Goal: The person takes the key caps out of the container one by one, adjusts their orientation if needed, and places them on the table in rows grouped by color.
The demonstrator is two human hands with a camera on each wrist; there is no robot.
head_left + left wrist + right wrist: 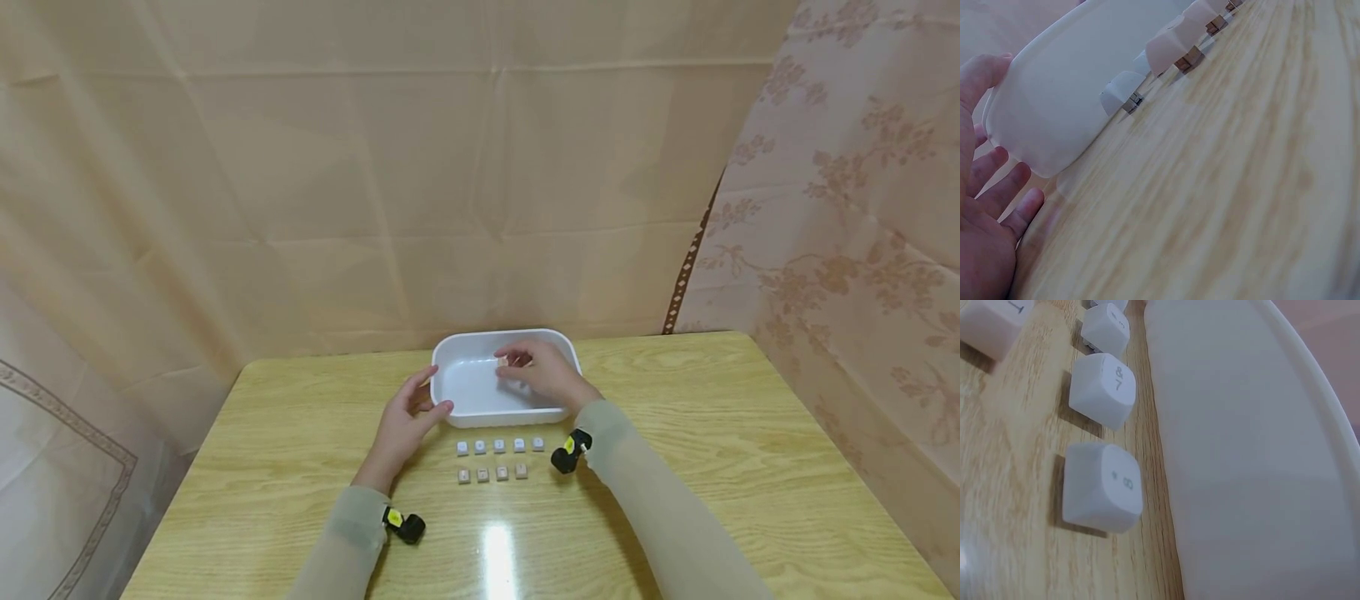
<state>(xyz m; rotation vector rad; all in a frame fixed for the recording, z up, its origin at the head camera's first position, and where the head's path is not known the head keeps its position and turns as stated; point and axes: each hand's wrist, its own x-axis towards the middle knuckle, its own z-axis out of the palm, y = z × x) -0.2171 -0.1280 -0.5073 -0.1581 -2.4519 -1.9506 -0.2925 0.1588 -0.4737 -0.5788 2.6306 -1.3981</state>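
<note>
My left hand (402, 429) rests against the left end of a white tray (498, 414), with the thumb near its front corner and fingertips by the left rim. In the left wrist view the fingers (1000, 187) are spread loosely beside the tray's corner. Over the tray's inside, my right hand (543, 371) pinches a small pale pinkish keycap (502, 362) between thumb and fingers. In front of the tray, white keycaps (499, 447) line up in a row; one keycap (1104, 487) bears an 8. A second row of beige-pink keycaps (502, 473) lies nearer me.
All of this stands on a light wood-grain table (675, 467). Behind the tray hangs a beige curtain (450, 167), and a flowered cloth (847, 208) hangs at the right. A bright reflection shows on the tabletop between the forearms.
</note>
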